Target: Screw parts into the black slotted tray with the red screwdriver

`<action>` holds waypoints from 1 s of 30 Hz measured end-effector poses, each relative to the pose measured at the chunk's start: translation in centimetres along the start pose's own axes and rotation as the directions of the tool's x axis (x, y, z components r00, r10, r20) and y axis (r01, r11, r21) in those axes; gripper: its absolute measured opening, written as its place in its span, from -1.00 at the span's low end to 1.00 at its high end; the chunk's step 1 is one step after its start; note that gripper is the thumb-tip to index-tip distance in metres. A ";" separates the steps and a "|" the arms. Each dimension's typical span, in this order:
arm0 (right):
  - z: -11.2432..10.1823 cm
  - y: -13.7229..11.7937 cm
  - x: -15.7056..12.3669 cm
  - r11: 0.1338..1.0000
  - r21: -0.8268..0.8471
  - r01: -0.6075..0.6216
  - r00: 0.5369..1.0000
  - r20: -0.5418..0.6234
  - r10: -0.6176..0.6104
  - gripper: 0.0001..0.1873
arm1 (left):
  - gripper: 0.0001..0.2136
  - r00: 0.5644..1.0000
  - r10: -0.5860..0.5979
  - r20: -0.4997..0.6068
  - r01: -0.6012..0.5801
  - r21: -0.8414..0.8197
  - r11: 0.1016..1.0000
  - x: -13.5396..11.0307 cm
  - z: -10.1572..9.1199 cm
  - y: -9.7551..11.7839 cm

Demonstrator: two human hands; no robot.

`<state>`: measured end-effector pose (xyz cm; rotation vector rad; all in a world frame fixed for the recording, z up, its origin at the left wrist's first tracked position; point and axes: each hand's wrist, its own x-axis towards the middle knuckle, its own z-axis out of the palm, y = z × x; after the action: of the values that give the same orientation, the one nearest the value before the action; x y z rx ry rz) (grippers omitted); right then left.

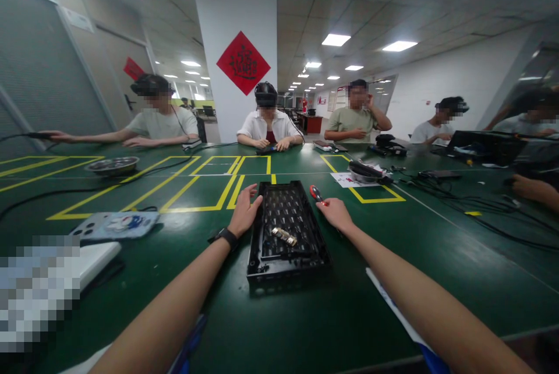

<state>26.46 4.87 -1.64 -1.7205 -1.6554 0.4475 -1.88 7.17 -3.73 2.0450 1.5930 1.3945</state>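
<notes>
A black rectangular case (286, 219) with rows of raised shapes inside lies before me on the green table. A small gold-coloured metal piece (284, 237) rests in its near half. My left hand (245, 210), with a black band on the wrist, is at the case's left edge, fingers apart and holding nothing; whether it touches the edge I cannot tell. To the right of the case, my right hand (335, 214) is closed around a small tool with a rounded red-and-black end (315, 193). That end points up and away from me; the rest of it is hidden in the hand.
A metal bowl (112, 165) and a patterned phone case (116, 225) lie to the left. Another bowl with dark items (365, 171) stands on paper at the right. Black cables (476, 211) run across the right side. Several people sit around the table's far side.
</notes>
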 end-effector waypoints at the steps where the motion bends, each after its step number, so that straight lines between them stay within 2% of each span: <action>1: 0.1 -0.1 0.0 0.998 -0.061 0.004 1.000 0.004 -0.003 -0.72 | -0.56 0.998 -0.069 0.000 0.069 -0.008 0.998 0.2 0.1 -0.6; 3: 0.4 -0.2 -0.3 0.987 -0.161 0.016 1.000 0.011 -0.014 -0.75 | -0.55 0.985 -0.171 0.028 0.172 -0.008 0.985 0.5 0.1 -1.6; 4: 0.4 -0.3 -0.4 0.979 -0.201 0.024 1.000 0.014 -0.021 -0.73 | -0.54 0.981 -0.185 0.064 0.187 -0.016 0.982 0.6 0.0 -2.0; 8: 0.0 -1.0 -1.1 0.949 -0.310 0.062 0.998 0.019 -0.059 -0.61 | -0.48 0.975 -0.110 0.194 0.135 -0.119 0.984 -0.2 -0.6 -2.2; 10: -0.5 -2.2 -1.5 0.927 -0.348 0.140 0.986 -0.036 -0.163 -0.57 | -0.43 0.975 -0.066 0.210 0.091 -0.114 0.989 -0.9 -0.9 -1.7; 12: -0.7 -3.9 -2.0 0.887 -0.342 0.310 0.937 -0.050 -0.346 -0.55 | -0.42 0.973 -0.032 0.228 0.047 -0.062 0.997 -1.4 -1.1 -1.1; 13: -0.6 -4.9 -2.2 0.855 -0.309 0.416 0.899 -0.004 -0.439 -0.56 | -0.43 0.971 -0.016 0.240 0.025 -0.032 0.999 -1.5 -1.1 -0.9; 14: -0.4 -5.8 -2.5 0.815 -0.255 0.520 0.852 0.094 -0.515 -0.56 | -0.45 0.968 -0.002 0.253 0.003 -0.003 1.000 -1.6 -1.1 -0.8; 16: 0.4 -7.3 -3.1 0.758 -0.143 0.636 0.756 0.316 -0.574 -0.56 | -0.48 0.962 0.019 0.271 -0.035 0.055 0.998 -1.4 -1.1 -0.8; 17: 0.9 -7.7 -3.5 0.752 -0.112 0.649 0.724 0.395 -0.566 -0.57 | -0.50 0.960 0.021 0.281 -0.048 0.091 0.995 -1.2 -1.1 -0.9; 18: 1.4 -7.9 -3.8 0.759 -0.099 0.643 0.711 0.444 -0.545 -0.59 | -0.51 0.956 0.015 0.295 -0.056 0.132 0.990 -1.0 -1.1 -0.9; 22: 2.9 -7.6 -4.7 0.814 -0.090 0.574 0.754 0.447 -0.481 -0.72 | -0.54 0.932 -0.048 0.360 -0.052 0.263 0.963 -0.5 -1.2 -1.0; 25: 3.0 -7.1 -5.0 0.832 -0.072 0.550 0.776 0.414 -0.476 -0.77 | -0.54 0.945 -0.034 0.324 -0.058 0.273 0.960 -0.8 -1.3 -0.8; 27: 2.8 -6.9 -5.2 0.820 -0.053 0.570 0.767 0.393 -0.508 -0.78 | -0.54 0.952 -0.014 0.304 -0.071 0.268 0.961 -1.1 -1.3 -0.7; 30: 2.1 -6.9 -5.6 0.782 0.022 0.623 0.729 0.346 -0.591 -0.77 | -0.55 0.954 -0.002 0.300 -0.077 0.250 0.965 -1.3 -1.3 -0.7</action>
<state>19.36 -0.50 0.41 -1.0812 -2.4008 0.3515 -3.27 5.85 -4.18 2.3093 1.6790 0.8670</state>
